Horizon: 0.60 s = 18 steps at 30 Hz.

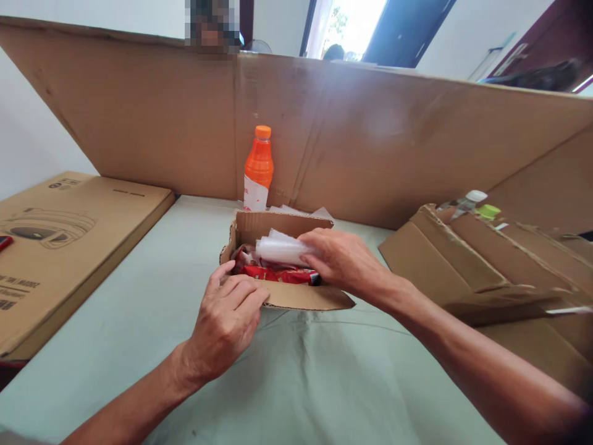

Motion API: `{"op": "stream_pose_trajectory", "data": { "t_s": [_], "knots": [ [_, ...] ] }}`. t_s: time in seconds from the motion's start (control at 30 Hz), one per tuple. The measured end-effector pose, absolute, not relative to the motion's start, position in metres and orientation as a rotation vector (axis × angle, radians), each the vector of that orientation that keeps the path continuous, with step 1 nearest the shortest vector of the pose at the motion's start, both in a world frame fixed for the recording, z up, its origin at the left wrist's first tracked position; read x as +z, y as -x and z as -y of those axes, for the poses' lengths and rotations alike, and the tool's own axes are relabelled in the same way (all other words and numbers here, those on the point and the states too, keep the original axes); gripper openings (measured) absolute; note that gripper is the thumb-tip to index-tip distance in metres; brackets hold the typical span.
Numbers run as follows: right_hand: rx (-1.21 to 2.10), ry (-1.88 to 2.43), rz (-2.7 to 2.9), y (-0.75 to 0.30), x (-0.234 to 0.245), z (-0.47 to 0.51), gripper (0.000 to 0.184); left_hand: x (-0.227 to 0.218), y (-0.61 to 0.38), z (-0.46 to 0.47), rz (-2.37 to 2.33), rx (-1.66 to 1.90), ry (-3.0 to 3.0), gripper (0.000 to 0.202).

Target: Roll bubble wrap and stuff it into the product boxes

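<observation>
A small open cardboard box (296, 296) sits on the pale green cloth in front of me. Inside it lie red packets (273, 274) and some white wrappers. My right hand (345, 259) reaches over the box and is closed on a rolled clear plastic packet (280, 249) held just above the contents. My left hand (227, 321) rests at the box's near left corner, fingers curled against its front edge. An orange drink bottle (258, 168) stands upright behind the box.
A tall cardboard sheet (370, 136) stands as a wall across the back. A flat printed carton (60, 247) lies at the left. Flattened cardboard (500, 272) and two capped bottles (477, 207) sit at the right. A person is behind the wall.
</observation>
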State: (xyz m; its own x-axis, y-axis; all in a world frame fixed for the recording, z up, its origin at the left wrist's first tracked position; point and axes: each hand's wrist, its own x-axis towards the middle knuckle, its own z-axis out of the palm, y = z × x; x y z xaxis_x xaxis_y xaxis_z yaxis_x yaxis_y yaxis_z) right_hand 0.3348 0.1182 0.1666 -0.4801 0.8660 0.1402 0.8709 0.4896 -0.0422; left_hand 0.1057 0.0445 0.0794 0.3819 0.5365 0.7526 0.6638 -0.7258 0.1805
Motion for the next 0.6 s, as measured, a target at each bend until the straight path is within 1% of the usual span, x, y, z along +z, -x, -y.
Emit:
{"op": "stream_pose_trajectory", "data": {
  "t_s": [0.1, 0.17, 0.4, 0.6],
  "knots": [
    [-0.355, 1.689, 2.658, -0.324, 0.166, -0.132, 0.02, 0.079, -0.106, -0.044, 1.076, -1.287, 2.474, 0.025],
    [-0.435, 1.728, 2.745, -0.317, 0.164, -0.141, 0.021, 0.078, -0.106, -0.044, 1.084, -1.303, 2.466, 0.025],
    [-0.411, 1.628, 3.155, -0.284, 0.148, -0.16, 0.023, 0.074, -0.107, -0.046, 1.099, -1.316, 2.457, 0.025],
    [-0.346, 1.601, 3.179, -0.271, 0.136, -0.167, 0.023, 0.071, -0.107, -0.047, 1.108, -1.311, 2.483, 0.025]
  ]
}}
